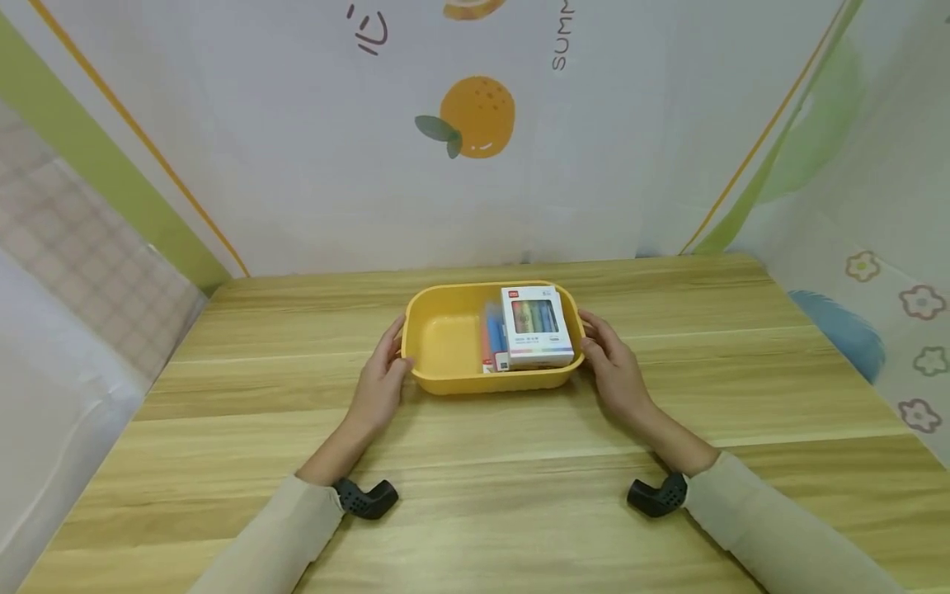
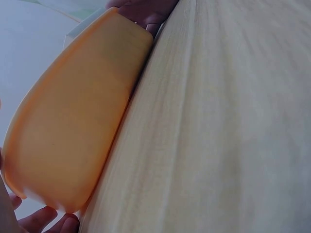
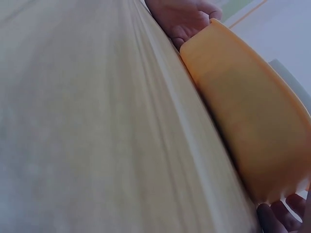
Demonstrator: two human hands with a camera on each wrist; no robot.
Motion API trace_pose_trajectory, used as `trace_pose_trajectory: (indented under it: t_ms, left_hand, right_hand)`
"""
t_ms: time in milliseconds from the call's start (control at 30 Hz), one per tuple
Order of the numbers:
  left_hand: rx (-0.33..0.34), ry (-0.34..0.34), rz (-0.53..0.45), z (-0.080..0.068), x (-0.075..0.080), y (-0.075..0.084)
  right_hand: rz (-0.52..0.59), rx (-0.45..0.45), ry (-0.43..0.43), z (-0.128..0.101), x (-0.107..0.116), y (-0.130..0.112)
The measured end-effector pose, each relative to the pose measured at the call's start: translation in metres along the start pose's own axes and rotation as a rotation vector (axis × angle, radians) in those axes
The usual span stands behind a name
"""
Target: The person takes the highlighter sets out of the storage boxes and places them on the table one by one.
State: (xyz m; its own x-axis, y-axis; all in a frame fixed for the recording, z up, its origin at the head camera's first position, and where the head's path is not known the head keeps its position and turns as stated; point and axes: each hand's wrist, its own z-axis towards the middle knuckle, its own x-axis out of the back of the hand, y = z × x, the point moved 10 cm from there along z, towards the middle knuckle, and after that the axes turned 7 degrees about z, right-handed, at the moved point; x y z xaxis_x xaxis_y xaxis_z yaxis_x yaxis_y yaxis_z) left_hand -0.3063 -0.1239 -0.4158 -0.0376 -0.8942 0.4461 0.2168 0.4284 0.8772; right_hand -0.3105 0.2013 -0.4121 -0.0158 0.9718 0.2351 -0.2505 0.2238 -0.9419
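Closest to me, both beige sleeves (image 1: pixel 750 516) run in from the bottom edge, each with a black wrist camera mount (image 1: pixel 365 498) at the cuff. Beyond them my left hand (image 1: pixel 377 384) and my right hand (image 1: pixel 614 369) sit on the wooden bench (image 1: pixel 475 487), one at each short end of a yellow tray (image 1: pixel 445 342). From the head view, the left fingers (image 1: pixel 392 340) are curled against the tray's left wall with the thumb at its rim. The right fingers (image 1: pixel 594 330) wrap the right wall in the same way. So I have the tray gripped from both ends, and it rests flat on the bench, near the middle and towards the back edge. Inside it, on the right side, a white box of coloured markers (image 1: pixel 536 327) lies tilted on top of other packets I cannot make out. Its left half shows bare yellow floor. Behind the bench hangs a pale backdrop with a printed orange (image 1: pixel 477 117).
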Motion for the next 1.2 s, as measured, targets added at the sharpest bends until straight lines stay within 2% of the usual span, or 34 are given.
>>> trace_pose_trajectory:
  t_ms: [233, 467, 700, 933, 1200]
  left_hand:
    - [-0.002, -0.002, -0.016, -0.003, 0.001, 0.001]
    - [0.001, -0.001, -0.027, -0.009, 0.000, -0.001]
    - [-0.020, -0.011, -0.049, -0.015, 0.000, 0.004]
    - [-0.007, -0.007, -0.037, -0.022, 0.002, 0.004]
    - [-0.012, -0.006, -0.090, -0.027, 0.001, 0.004]
  right_hand:
    - [-0.005, 0.016, 0.032, -0.001, 0.001, 0.000]
    - [-0.003, 0.011, 0.015, -0.005, -0.001, -0.001]
    - [0.008, 0.012, 0.012, -0.012, -0.001, -0.002]
    - [0.017, 0.026, 0.002, -0.018, -0.001, -0.006]
    - [-0.014, 0.015, 0.008, -0.025, 0.000, -0.008]
